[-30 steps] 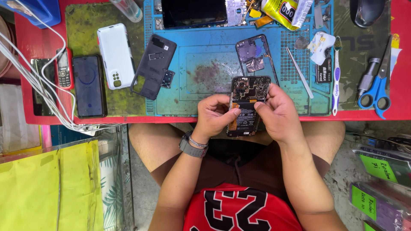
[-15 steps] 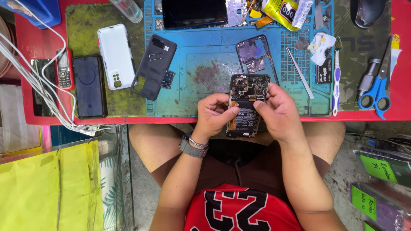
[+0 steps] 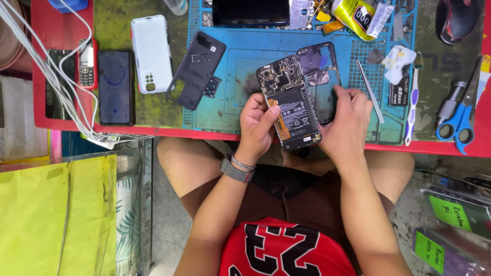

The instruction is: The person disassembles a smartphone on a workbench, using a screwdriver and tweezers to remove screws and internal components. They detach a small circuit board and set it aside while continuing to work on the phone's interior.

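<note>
My left hand (image 3: 259, 124) grips an opened smartphone (image 3: 289, 105) by its left edge, back cover off, with the circuit board and black battery showing. The phone is tilted over the front edge of the blue repair mat (image 3: 240, 76). My right hand (image 3: 347, 122) rests to the right of the phone, fingers spread over a dark phone back frame (image 3: 319, 76) lying on the mat. Whether it pinches anything is hidden.
On the red table (image 3: 46, 30): a black phone case (image 3: 197, 69), a white phone (image 3: 151, 53), a dark phone (image 3: 116, 87), a small keypad phone (image 3: 87, 64), white cables (image 3: 56, 76), metal tweezers (image 3: 369, 91), a toothbrush (image 3: 412, 99), blue scissors (image 3: 460, 122), a yellow tube (image 3: 358, 15).
The phone has been lifted farther over the mat and tilted. My right hand left the phone and moved right, onto the back frame. The view is closer.
</note>
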